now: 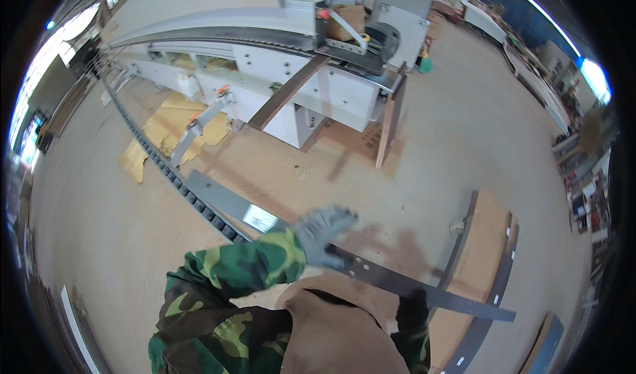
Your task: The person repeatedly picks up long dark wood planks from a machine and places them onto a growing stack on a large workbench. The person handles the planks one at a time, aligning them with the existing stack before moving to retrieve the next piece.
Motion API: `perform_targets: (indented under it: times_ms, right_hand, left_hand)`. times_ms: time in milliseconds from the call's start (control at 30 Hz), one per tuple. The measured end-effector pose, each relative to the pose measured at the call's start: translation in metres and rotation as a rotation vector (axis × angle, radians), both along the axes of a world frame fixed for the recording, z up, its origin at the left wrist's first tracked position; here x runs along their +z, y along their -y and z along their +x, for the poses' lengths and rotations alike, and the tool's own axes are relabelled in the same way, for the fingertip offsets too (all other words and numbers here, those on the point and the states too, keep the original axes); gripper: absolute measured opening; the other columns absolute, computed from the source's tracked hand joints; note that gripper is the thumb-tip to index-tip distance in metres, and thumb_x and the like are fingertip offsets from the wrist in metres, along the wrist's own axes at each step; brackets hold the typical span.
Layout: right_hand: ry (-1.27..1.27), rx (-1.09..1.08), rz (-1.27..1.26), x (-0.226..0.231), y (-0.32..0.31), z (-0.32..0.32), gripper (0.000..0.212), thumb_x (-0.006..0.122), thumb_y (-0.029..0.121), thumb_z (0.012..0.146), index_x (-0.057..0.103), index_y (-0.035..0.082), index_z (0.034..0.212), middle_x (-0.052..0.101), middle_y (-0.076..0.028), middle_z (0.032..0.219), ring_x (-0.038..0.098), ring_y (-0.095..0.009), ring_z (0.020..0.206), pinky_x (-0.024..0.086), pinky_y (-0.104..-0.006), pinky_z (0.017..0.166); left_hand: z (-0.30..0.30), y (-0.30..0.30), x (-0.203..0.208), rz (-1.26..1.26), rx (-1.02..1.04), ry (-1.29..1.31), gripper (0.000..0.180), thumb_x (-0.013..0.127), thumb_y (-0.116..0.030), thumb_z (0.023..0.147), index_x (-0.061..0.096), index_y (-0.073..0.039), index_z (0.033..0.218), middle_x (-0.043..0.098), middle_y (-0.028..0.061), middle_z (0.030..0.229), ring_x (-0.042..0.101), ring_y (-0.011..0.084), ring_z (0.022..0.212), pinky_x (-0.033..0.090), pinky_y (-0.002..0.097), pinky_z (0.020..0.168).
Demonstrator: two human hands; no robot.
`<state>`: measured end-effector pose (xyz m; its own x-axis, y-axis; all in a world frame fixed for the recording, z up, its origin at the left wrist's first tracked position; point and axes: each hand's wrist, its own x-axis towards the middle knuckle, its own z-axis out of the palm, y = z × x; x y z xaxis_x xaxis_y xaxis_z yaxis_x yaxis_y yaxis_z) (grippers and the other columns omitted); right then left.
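A long, narrow dark grey panel strip (387, 276) lies slantwise in front of my body, from the upper left to the lower right. It carries a white label (260, 218) near its far left part and a few small holes near the middle. My left hand (323, 233), in a grey glove, is over the middle of the strip, fingers apart and slightly blurred. Whether it touches the strip cannot be told. At the strip's near edge, further right, my right hand (412, 309) in a dark glove is closed on it; its fingertips blend into the dark surface.
A white machine (265, 66) stands ahead, with another narrow board (288, 92) jutting from it. A black roller track (159, 157) curves along the left. Stacked boards (482, 251) lie at the right, partly under the strip's end. Cardboard (169, 132) lies beneath the machine's orange-tipped support arm (199, 125).
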<state>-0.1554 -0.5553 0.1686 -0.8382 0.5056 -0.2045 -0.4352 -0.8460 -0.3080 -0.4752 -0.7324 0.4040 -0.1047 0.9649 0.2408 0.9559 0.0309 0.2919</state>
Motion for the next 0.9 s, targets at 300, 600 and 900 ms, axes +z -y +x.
perform_targets:
  times_ms: [300, 600, 900]
  right_hand:
    - [0.548, -0.734, -0.187, -0.031, 0.011, 0.189, 0.028, 0.053, 0.028, 0.091, 0.057, 0.003, 0.102, 0.062, -0.012, 0.099, 0.062, -0.025, 0.093, 0.056, -0.0352, 0.074]
    - [0.637, -1.208, -0.492, -0.103, 0.048, 0.318, 0.026, 0.054, 0.026, 0.091, 0.057, 0.002, 0.101, 0.062, -0.012, 0.098, 0.063, -0.026, 0.090, 0.057, -0.0350, 0.072]
    - [0.563, -1.323, -0.661, -0.197, 0.040, 0.393, 0.026, 0.054, 0.025, 0.090, 0.057, 0.002, 0.101, 0.062, -0.012, 0.097, 0.063, -0.025, 0.088, 0.057, -0.0348, 0.071]
  left_hand:
    - [-0.256, -0.151, -0.047, -0.018, 1.034, -0.172, 0.113, 0.075, -0.062, 0.057, 0.028, 0.003, 0.136, 0.023, 0.0273, 0.140, 0.021, 0.0377, 0.132, 0.018, 0.0459, 0.109]
    - [-0.257, -0.269, -0.093, -0.119, 0.958, -0.231, 0.086, 0.068, -0.059, 0.067, 0.037, 0.001, 0.120, 0.038, 0.0221, 0.113, 0.034, 0.0326, 0.102, 0.029, 0.0425, 0.086]
    - [-0.139, -0.298, -0.222, -0.229, 0.818, -0.058, 0.062, 0.062, -0.055, 0.076, 0.047, -0.001, 0.103, 0.052, 0.0169, 0.086, 0.047, 0.0275, 0.071, 0.040, 0.0391, 0.063]
